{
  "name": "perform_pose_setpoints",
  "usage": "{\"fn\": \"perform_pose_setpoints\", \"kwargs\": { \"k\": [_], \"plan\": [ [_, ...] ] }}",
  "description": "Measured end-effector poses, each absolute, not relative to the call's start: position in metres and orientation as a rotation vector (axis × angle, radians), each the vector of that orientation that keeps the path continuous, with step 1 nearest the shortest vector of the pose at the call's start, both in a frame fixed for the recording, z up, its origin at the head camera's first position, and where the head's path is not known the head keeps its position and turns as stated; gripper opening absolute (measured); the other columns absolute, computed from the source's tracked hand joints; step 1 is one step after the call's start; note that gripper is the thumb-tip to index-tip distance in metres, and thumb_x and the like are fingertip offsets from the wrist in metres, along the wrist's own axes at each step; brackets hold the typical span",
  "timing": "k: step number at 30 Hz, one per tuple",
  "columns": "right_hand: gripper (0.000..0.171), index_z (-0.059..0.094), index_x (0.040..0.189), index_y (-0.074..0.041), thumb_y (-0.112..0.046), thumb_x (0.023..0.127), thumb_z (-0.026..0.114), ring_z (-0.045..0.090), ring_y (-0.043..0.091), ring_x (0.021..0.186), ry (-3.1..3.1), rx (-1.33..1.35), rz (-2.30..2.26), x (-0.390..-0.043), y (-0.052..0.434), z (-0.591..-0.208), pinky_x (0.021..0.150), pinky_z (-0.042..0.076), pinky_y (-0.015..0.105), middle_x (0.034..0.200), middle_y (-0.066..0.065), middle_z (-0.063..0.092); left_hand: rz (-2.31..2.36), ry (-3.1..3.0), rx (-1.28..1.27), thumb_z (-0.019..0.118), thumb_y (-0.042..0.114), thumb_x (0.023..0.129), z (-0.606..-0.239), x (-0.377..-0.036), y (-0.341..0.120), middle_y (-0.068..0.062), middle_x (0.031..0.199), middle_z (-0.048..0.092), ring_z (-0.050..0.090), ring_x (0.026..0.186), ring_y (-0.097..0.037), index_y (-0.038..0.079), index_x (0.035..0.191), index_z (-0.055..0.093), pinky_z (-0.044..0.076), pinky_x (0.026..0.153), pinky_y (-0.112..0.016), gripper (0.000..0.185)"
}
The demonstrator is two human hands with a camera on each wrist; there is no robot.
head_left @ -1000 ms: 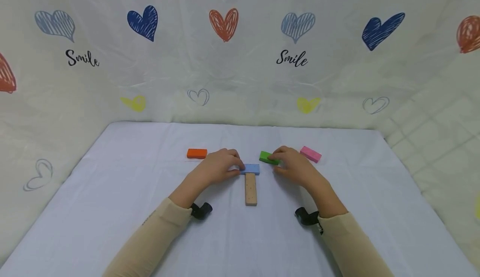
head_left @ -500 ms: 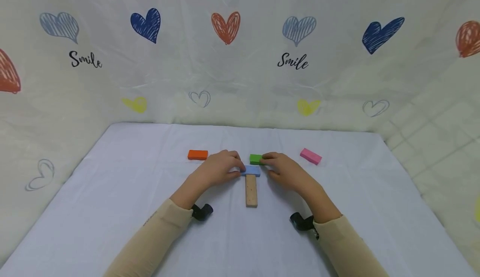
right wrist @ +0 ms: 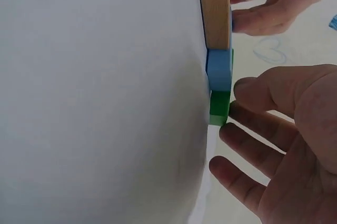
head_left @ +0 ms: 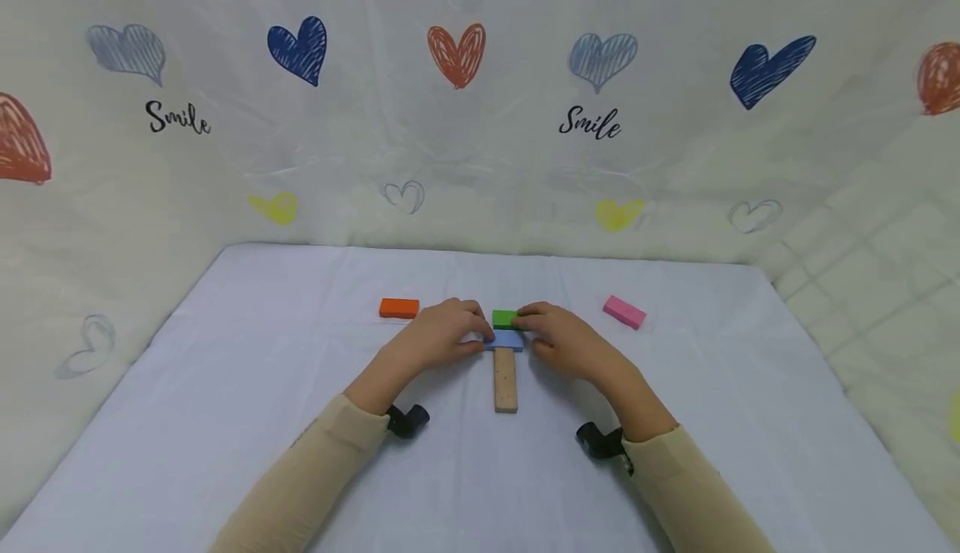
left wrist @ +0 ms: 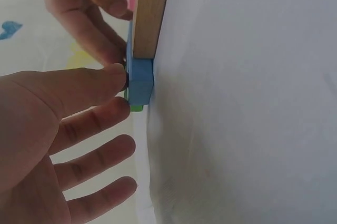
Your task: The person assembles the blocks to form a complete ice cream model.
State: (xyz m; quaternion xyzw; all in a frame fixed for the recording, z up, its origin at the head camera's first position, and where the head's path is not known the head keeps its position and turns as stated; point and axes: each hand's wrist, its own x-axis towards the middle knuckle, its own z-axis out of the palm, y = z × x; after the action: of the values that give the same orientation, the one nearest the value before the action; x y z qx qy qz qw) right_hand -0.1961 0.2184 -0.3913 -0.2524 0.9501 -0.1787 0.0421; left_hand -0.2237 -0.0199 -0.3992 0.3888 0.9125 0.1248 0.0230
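Green block [head_left: 505,318] lies flat on the white tablecloth [head_left: 225,420], directly behind the blue block [head_left: 507,340] and touching its far edge. Blue block is the reference: it lies crosswise, with one plain wooden block [head_left: 506,379] butted end-on against its near side — the two form a T.

Right hand [head_left: 558,338] grasps the green block at its right end; in the right wrist view the thumb rests beside the green block [right wrist: 219,109] with the fingers curled past its end. Left hand [head_left: 442,335] pinches the left end of the blue block [left wrist: 140,81] between thumb and forefinger.

Count: five blocks, one of each colour. Orange block [head_left: 399,308] lies left of the blue block, beyond the left hand, apart from it. Pink block [head_left: 623,312] lies right of the blue block, well apart from the right hand. No containers are in view.
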Motion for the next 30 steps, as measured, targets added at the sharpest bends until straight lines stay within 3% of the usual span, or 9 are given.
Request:
{"fn": "perform_pose_setpoints", "kwargs": {
  "k": [7, 19, 30],
  "plan": [
    [0.042, 0.066, 0.131, -0.009, -0.010, 0.089, 0.072, 0.059, 0.025, 0.116, 2.927, -0.623, -0.489, -0.215, 0.217, -0.386, 0.100, 0.050, 0.044, 0.125, 0.009, 0.062, 0.374, 2.821, 1.180, 0.070, 0.024, 0.094, -0.401, -0.227, -0.019, 0.005, 0.116, 0.066, 0.060, 0.104, -0.015, 0.026, 0.111, 0.077, 0.053, 0.084, -0.029, 0.019],
    [0.032, 0.071, 0.121, -0.009, -0.006, 0.090, 0.071, 0.062, 0.024, 0.103, 2.890, -0.613, -0.572, -0.229, 0.216, -0.391, 0.092, 0.053, 0.042, 0.113, 0.007, 0.065, 0.383, 2.819, 1.170, 0.070, 0.026, 0.093, -0.403, -0.226, -0.018, 0.004, 0.117, 0.065, 0.059, 0.104, -0.015, 0.026, 0.111, 0.077, 0.053, 0.083, -0.029, 0.019],
    [0.032, 0.071, 0.122, -0.011, -0.003, 0.091, 0.067, 0.063, 0.023, 0.103, 2.872, -0.651, -0.617, -0.231, 0.214, -0.393, 0.091, 0.054, 0.041, 0.113, 0.006, 0.066, 0.411, 2.832, 1.121, 0.071, 0.028, 0.093, -0.401, -0.224, -0.019, 0.000, 0.144, 0.051, 0.054, 0.119, -0.023, 0.030, 0.111, 0.074, 0.054, 0.087, -0.035, 0.018]
  ]
}}
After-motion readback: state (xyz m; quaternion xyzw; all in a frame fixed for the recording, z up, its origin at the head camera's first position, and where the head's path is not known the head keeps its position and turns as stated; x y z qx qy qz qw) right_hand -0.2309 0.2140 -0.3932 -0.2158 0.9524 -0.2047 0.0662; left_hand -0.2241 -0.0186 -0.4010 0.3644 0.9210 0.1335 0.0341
